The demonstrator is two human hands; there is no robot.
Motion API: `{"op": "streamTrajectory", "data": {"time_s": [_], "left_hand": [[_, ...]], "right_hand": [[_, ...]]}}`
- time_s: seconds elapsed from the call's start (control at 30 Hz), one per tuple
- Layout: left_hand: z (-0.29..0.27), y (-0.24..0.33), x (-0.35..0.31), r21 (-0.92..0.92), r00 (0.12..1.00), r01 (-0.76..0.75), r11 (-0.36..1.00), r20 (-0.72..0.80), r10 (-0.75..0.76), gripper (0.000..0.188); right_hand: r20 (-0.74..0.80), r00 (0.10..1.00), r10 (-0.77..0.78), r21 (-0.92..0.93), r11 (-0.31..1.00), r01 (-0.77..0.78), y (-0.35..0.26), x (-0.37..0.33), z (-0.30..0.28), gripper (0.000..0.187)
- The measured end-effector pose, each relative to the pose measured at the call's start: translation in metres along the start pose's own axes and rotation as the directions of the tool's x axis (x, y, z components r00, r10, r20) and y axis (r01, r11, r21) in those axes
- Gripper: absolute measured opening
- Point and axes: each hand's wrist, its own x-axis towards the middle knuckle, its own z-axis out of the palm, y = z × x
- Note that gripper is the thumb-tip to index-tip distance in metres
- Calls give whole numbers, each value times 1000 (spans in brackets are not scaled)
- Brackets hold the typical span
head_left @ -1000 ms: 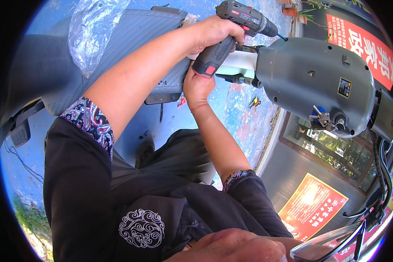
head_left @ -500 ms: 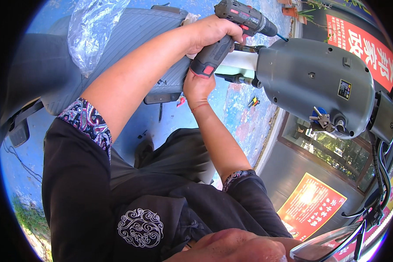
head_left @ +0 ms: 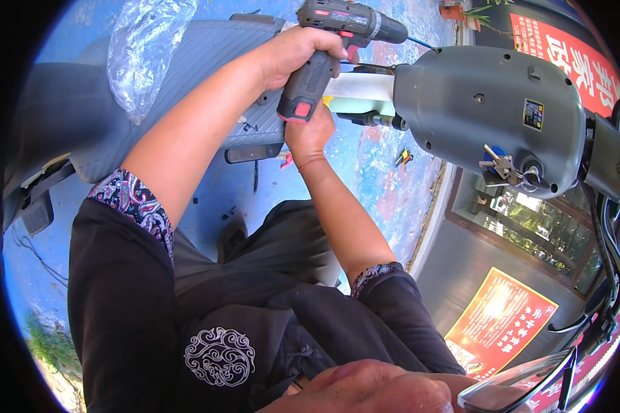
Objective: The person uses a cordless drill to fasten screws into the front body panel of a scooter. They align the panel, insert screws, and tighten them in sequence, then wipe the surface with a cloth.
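- While the left hand (head_left: 302,56) is wrapped tight round the handle of the dark grey cordless drill with red buttons (head_left: 337,41), the head view shows the tool held level at the far middle of the scene, its nose turned right toward the grey moulded plastic front housing of the scooter (head_left: 486,113).
- The drill's thin bit seems to pass just behind the housing's upper left edge; where its tip lands is hidden, so I cannot tell whether it is seated on a fastener.
- The right hand (head_left: 310,131) sits just below the drill's red-tipped base, fingers curled toward the pale tube (head_left: 358,86) that runs into the housing; whether it actually grips that tube or only steadies against it I cannot tell.
- To do this step well, I judge that the drill should stay square to the housing, with firm, even pressure along the bit's line so it does not skip off.
- The lower hand is best kept bracing the work and clear of the spinning bit.
- A ribbed grey footboard (head_left: 186,76) and a crumpled clear plastic bag (head_left: 148,48) lie to the far left, over blue painted ground (head_left: 365,172).
- A bunch of keys (head_left: 503,165) hangs on the housing's right.
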Motion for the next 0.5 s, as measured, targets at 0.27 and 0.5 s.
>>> {"op": "streamTrajectory", "data": {"time_s": [0.27,0.5], "left_hand": [[-1,23,-77,-47,993,53,998,-100,-57,34],[-2,23,-173,-60,993,37,998,-106,-43,38]], "right_hand": [[-68,996,64,223,974,-47,4,1,-3,18],[437,875,209,899,-122,-420,-55,27,-117,83]]}}
